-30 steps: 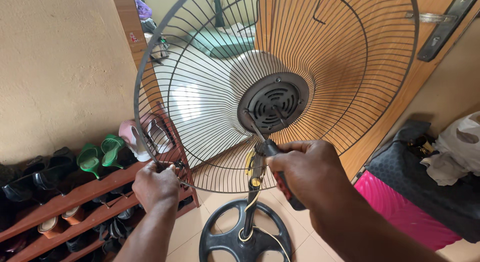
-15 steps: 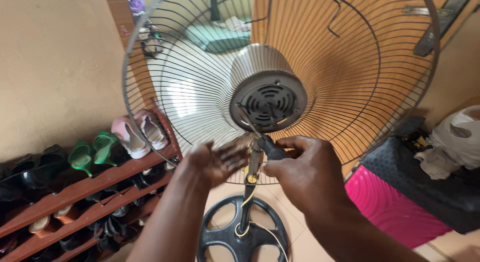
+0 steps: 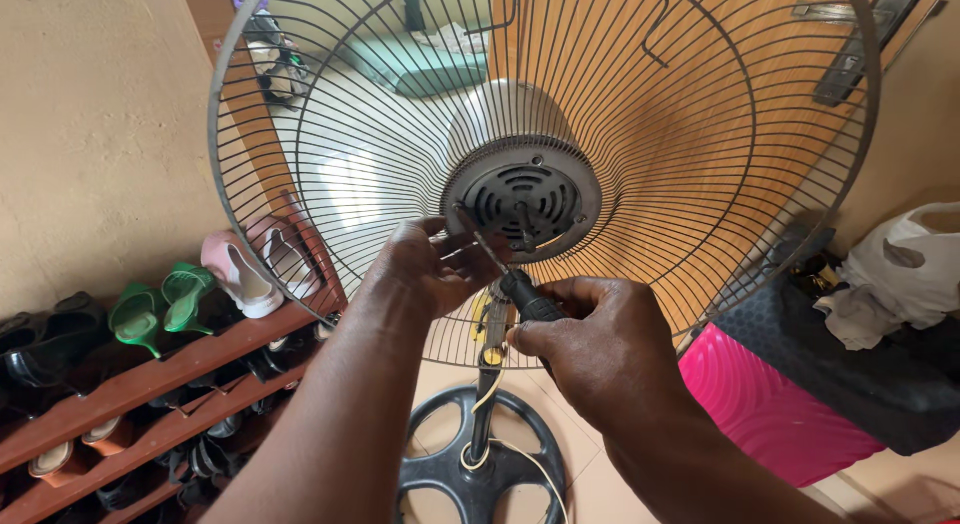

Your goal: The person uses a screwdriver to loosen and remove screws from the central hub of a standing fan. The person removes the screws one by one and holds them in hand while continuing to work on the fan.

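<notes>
A standing fan with no blades fills the middle of the head view: a round wire rear guard (image 3: 300, 114) and a grey motor housing (image 3: 525, 189) with vent slots at its centre. My right hand (image 3: 590, 349) grips the black handle of a screwdriver (image 3: 525, 296), whose thin shaft slants up to the housing's lower left edge. My left hand (image 3: 430, 264) is at the housing's lower left rim, fingers pinched around the shaft near its tip. The fan's pole runs down to a black round base (image 3: 440, 474) on the tiled floor.
A wooden shoe rack (image 3: 170, 364) with green, pink and black shoes stands along the left wall. A pink box (image 3: 770, 414), a dark bag and a white plastic bag (image 3: 905, 269) lie at the right. A wooden door (image 3: 720, 84) is behind the fan.
My left hand left the guard's lower left rim and came up to the motor housing by the screwdriver tip. The view moved closer to the fan.
</notes>
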